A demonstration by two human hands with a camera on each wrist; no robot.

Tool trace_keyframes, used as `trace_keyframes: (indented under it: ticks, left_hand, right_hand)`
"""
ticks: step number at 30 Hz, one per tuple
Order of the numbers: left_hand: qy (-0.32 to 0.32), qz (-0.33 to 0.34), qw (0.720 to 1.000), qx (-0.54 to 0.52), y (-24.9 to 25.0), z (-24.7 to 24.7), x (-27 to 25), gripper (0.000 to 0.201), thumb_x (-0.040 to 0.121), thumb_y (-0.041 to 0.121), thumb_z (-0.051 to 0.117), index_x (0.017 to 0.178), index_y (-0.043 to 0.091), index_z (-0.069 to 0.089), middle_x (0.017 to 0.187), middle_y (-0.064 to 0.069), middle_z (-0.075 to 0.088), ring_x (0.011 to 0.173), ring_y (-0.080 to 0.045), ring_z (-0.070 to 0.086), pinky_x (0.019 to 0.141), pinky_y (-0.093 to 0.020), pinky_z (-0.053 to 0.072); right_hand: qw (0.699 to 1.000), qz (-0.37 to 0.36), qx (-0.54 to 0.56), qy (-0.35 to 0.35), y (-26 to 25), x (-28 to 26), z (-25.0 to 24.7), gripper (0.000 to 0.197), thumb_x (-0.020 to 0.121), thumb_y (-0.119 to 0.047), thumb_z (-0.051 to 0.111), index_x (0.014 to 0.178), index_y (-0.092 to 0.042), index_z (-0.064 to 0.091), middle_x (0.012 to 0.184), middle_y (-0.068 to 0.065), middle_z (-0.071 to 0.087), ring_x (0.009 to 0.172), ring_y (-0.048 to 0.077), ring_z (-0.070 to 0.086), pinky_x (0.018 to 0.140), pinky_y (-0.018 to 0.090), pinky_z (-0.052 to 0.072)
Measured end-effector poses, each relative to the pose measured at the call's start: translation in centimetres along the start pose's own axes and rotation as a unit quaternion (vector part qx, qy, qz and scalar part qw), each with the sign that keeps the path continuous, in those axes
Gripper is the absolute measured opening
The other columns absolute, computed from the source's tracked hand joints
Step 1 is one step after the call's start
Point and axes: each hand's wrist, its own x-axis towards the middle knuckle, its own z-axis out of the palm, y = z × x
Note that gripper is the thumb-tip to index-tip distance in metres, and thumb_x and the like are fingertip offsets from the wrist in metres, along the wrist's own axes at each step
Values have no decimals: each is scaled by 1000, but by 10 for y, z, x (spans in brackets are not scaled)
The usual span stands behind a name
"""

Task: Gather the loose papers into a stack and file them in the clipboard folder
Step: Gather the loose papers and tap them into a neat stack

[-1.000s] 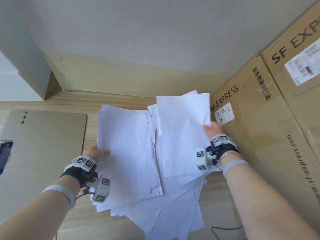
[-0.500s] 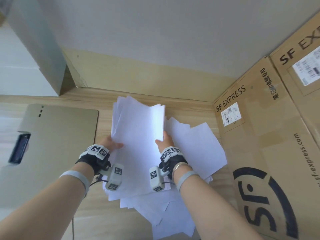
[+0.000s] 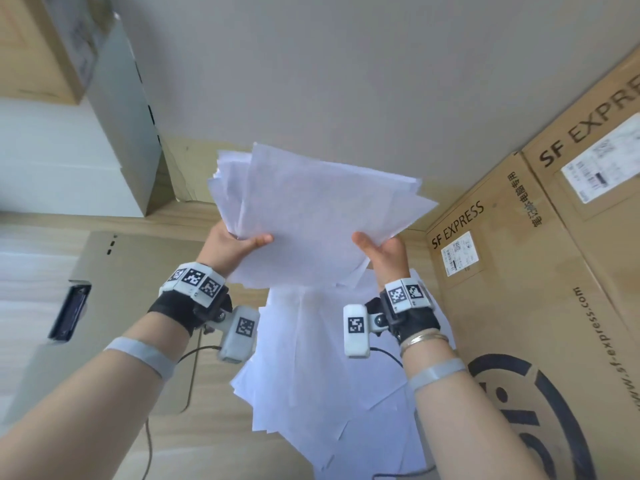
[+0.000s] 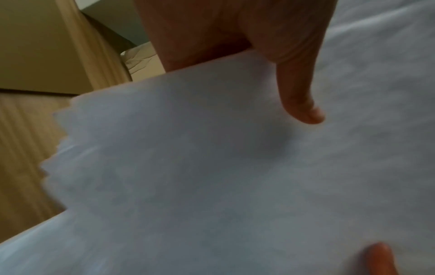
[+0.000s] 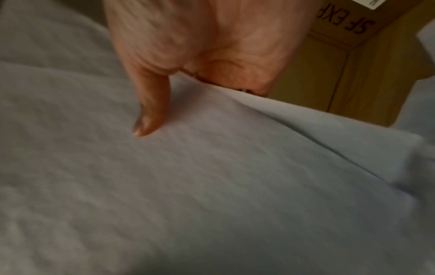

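Note:
An uneven bundle of white papers (image 3: 311,216) is held up in the air, above the table. My left hand (image 3: 239,245) pinches its left edge, thumb on top, and my right hand (image 3: 377,247) pinches its right edge the same way. The left wrist view shows my thumb (image 4: 299,96) pressed on the sheets (image 4: 212,167); the right wrist view shows the other thumb (image 5: 150,111) on the paper (image 5: 212,186). More loose sheets (image 3: 322,368) lie spread on the table below. The grey clipboard folder (image 3: 114,306) lies open flat to the left, its dark clip (image 3: 69,311) at its left edge.
Large SF Express cardboard boxes (image 3: 540,306) stand close on the right. A grey box (image 3: 114,109) sits at the back left against the wall. The wooden table (image 3: 194,445) carries thin black cables (image 3: 188,375) near my left forearm.
Both hands have lifted the gathered bundle off the table and up. The right hand had moved in from the right to the bundle's right edge. The camera view has tilted upward.

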Motion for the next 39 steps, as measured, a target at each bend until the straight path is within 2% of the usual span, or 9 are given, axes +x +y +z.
trace_keyframes:
  ticks: [5,10,15,18,21,25,30,33,39]
  left_hand:
    - [-31,27,999,-14,21,-9,-2,60,47,27,81,102,35,58,100,-4,65,88,-7,64,85,-27,52]
    - [5,24,1000,-4,25,3,-5,38,62,14,79,94,25,62,105,-9,67,102,-28,64,96,-49,49]
    - [-12,10,999,-35,24,-9,-3,62,43,33,84,99,43,59,113,-8,60,105,-24,57,95,-41,48]
    - [-39,-58,997,34,6,-6,-1,60,40,33,87,94,24,63,109,-12,66,110,-31,61,99,-48,47]
    - [1,-45,998,44,4,-3,-3,42,52,24,84,88,24,63,100,-5,68,106,-31,63,94,-45,50]
    - [-35,-81,995,42,-9,-10,-2,64,38,33,81,98,22,63,110,-10,67,107,-27,62,96,-45,48]
    - [4,-99,991,86,-27,-16,0,30,65,7,79,81,26,61,93,-6,66,94,-27,61,97,-48,47]
    - [-15,-127,985,115,-41,-18,-3,44,51,22,79,91,19,62,108,-18,67,107,-35,61,97,-52,47]
    - [-12,-99,983,154,-42,-16,6,44,68,32,71,105,11,58,108,-18,62,102,-32,59,96,-49,46]
  right_hand:
    - [999,0,-39,-38,-4,-8,7,48,51,-40,87,94,-43,66,116,9,60,100,20,60,96,38,48]
    - [999,17,-49,-5,3,-14,15,31,71,6,74,86,-18,61,98,5,67,84,10,62,88,30,53]
    - [999,40,-19,-18,10,-9,9,35,70,9,73,75,-24,62,84,-7,66,72,-2,65,78,25,53]
    - [994,78,-53,-47,26,-12,14,33,70,9,73,85,-17,59,98,4,65,85,12,62,85,26,52]
    - [996,83,-25,3,33,-9,15,31,71,7,74,76,-21,60,84,-7,65,73,1,62,69,12,52]
    - [992,124,-24,-2,50,-8,19,31,69,4,77,75,-22,62,79,-9,65,62,-9,64,75,23,49]
    - [991,135,-15,5,57,-8,29,30,68,4,77,77,-21,62,79,-10,66,65,-5,65,65,14,52]
    - [978,188,-89,-20,69,-11,37,29,67,-6,81,90,-11,64,92,2,69,87,17,67,76,31,54]
    - [983,166,-74,-22,45,-2,33,20,78,-3,71,96,-4,62,100,5,61,88,13,55,69,13,41]
